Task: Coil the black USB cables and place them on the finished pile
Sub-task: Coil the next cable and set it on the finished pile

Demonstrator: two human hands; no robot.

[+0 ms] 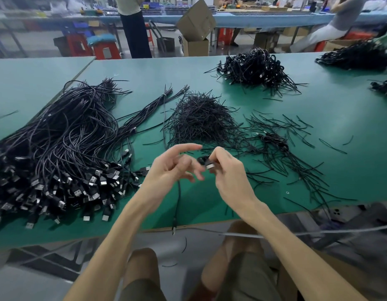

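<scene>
Detail of the left hand (173, 168) is lost to motion blur: its fingers are seen half spread, but whether the black USB cable (178, 200) hanging below it past the table (340, 109) edge is gripped cannot be told. The cable's plug and a small coil are pinched in the right hand (227, 170). Uncoiled cables (58, 148) are heaped at left, and the finished pile (253, 68) is seen far across the green surface. Benches are blurred behind.
</scene>
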